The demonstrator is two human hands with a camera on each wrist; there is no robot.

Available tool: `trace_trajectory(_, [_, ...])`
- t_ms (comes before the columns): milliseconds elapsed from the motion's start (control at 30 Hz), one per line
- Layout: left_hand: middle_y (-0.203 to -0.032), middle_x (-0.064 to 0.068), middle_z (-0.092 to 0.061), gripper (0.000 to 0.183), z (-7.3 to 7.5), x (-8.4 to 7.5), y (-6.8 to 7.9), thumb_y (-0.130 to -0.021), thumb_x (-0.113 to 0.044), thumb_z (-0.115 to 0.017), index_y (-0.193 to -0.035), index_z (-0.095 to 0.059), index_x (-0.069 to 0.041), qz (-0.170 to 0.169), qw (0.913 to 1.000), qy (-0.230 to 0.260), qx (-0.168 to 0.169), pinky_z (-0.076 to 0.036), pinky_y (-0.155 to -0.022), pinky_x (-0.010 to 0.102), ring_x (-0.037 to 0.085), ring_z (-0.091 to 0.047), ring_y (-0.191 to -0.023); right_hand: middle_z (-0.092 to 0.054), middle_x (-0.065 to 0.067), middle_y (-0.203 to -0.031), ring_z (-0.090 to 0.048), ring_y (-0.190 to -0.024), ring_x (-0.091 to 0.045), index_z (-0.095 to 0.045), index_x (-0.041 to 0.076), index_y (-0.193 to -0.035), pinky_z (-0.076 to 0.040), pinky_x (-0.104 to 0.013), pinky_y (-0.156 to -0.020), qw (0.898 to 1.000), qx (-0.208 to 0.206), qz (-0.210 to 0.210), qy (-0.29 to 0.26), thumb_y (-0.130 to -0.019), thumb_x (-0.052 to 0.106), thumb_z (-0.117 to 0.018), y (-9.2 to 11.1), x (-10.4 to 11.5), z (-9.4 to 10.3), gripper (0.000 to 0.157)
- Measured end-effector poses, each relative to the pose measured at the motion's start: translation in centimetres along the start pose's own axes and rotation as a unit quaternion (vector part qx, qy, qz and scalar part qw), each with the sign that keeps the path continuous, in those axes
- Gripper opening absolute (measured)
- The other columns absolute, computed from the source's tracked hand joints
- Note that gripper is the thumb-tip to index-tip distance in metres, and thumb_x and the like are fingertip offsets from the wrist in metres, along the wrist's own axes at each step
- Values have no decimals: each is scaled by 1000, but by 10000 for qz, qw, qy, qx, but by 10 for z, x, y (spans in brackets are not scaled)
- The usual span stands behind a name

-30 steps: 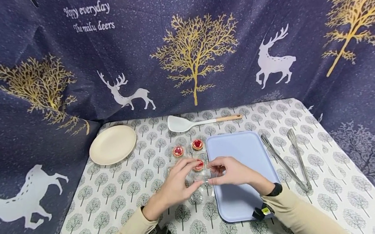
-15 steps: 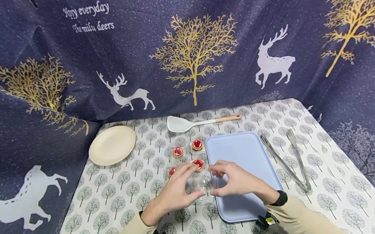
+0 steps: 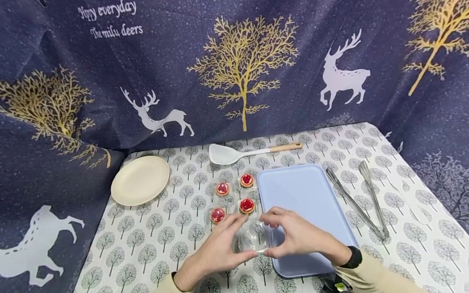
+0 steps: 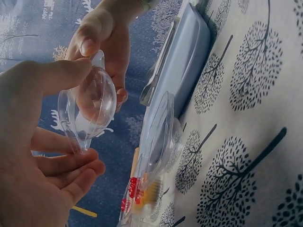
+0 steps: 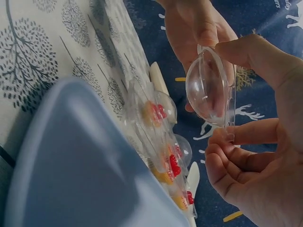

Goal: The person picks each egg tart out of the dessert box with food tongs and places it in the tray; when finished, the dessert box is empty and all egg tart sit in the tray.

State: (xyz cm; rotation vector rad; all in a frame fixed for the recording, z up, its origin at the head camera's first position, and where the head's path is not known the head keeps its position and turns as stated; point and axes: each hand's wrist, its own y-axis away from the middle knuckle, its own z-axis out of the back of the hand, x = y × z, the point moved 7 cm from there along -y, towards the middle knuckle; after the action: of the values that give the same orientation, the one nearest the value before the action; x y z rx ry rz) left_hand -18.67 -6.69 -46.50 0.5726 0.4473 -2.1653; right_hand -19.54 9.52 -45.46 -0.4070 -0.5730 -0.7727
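Both my left hand (image 3: 215, 247) and my right hand (image 3: 295, 235) pinch a clear plastic dome lid (image 4: 103, 106) at its edges, with thumbs on the near side and fingers on the far side. The lid (image 5: 203, 87) is tilted between the two hands, raised above the table in the wrist views. Below it, a clear plastic container (image 4: 163, 132) lies on the tablecloth. Just beyond are several small red-topped tarts, one tart (image 3: 247, 206) near the left fingertips and another tart (image 3: 217, 215) further left, each in clear packaging.
A blue tray (image 3: 302, 182) lies to the right, partly under the right hand. Metal tongs (image 3: 379, 209) lie beyond it. A white spatula (image 3: 227, 155) with a wooden handle lies at the back, and a cream plate (image 3: 140, 180) at the back left.
Both hands have drawn slightly toward the person, uncovering the nearer left tart and the tart by the left fingertips. The clear lid shows more plainly between the hands.
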Motion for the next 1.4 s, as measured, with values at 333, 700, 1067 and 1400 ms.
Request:
trace_trajectory(333, [-139, 3, -47, 89, -8, -10, 7, -76, -48, -77, -145, -43, -3, -339, 9993, -149, 86, -47, -107, 39, 16, -47, -126, -54, -2, -112, -51, -98, -10, -61, 0, -126, -54, -23, -85, 9982, -253, 350, 413, -66, 46, -84, 10, 9, -8, 78])
trace_trajectory(700, [-137, 4, -46, 85, -18, -11, 16, -76, -41, -77, -143, -43, -2, -630, 9970, -209, 410, -49, -104, 40, 16, -47, -124, -52, 2, -112, -48, -101, -8, -60, -1, -126, -54, -23, -88, 9928, -415, 546, 983, -67, 49, -83, 22, 13, -21, 81])
trace_trajectory(1067, [-129, -1, -49, 78, -27, -10, 22, -72, -44, -80, -133, -52, -6, -751, 9957, -438, 328, -51, -101, 34, 12, -47, -118, -54, -3, -113, -51, -100, -11, -60, 2, -121, -55, -20, -85, 9849, -732, 1056, 1159, -65, 48, -85, 31, 18, -32, 76])
trace_trajectory(1400, [-120, -6, -49, 72, -35, -11, 27, -67, -48, -83, -124, -57, -12, -857, 9936, -727, 145, -50, -96, 30, 8, -46, -110, -50, -2, -110, -47, -98, -10, -62, 1, -117, -54, -19, -82, 9792, -890, 1255, 1322, -61, 48, -87, 38, 20, -42, 77])
